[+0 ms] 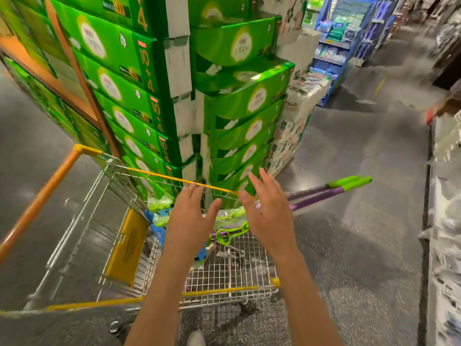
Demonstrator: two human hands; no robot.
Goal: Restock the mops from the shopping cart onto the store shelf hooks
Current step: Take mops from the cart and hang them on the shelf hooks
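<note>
- Hovering above the wire shopping cart [232,265], both hands are seen from the head camera with palms turned down and nothing held.
- Left hand [190,218]: its fingers [197,193] are spread and fairly straight, the thumb out toward 3 o'clock, over the middle of the basket.
- Right hand [268,211]: fingers straight and slightly fanned, pointing to 11 o'clock, thumb toward the left hand; it sits just beside the left hand, apart from it.
- The mops [321,192] lie in the cart with purple shafts running out over its far right edge toward 2 o'clock, ending in bright green grips above the floor [361,245].
- Their green fluffy heads in clear wrapping [159,203] sit in the basket at 10 o'clock from the left hand; a green plastic loop part [224,236] lies on the wire bottom between the wrists.
- A yellow child-seat flap [127,248] hangs inside the cart at 9 o'clock, and the orange push bar [40,201] runs further out that way.
- Stacked green cartons [239,103] rise at 12 o'clock right behind the cart.
- A blue shelving unit [334,46] stands further down the aisle at 1 o'clock; blurred white packaged goods [446,221] line the frame edge at 3 o'clock.
</note>
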